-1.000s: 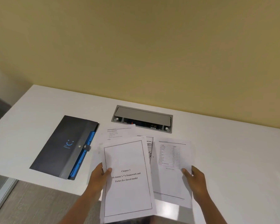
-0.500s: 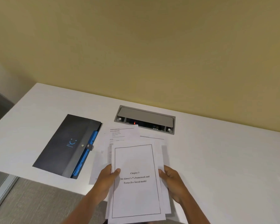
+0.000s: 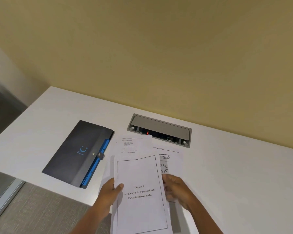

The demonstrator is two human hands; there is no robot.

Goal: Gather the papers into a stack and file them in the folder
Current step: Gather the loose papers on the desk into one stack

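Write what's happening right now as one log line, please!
step: gathering papers | left hand: grips Chapter 3 sheet | right hand: on sheets at right, grip unclear | folder: shut, on desk

Free room from my seat: right half of the desk (image 3: 243, 174) is bare all the way to the far wall (image 3: 159, 56), so I get a wide lane there. Far-left corner is bare too. Obstacles: dark folder (image 3: 78, 154) lies flat at left, just beside the loose papers (image 3: 135, 146) mid-desk, with only a thin gap between them. Cable box (image 3: 161, 129), lid up, sits recessed at far centre and nearly touches the far sheet's corner. A narrow strip of desk runs behind the folder and box along the wall. The near edge at centre is taken by my left hand (image 3: 111, 193), my right hand (image 3: 176, 186) and the sheets they grip.
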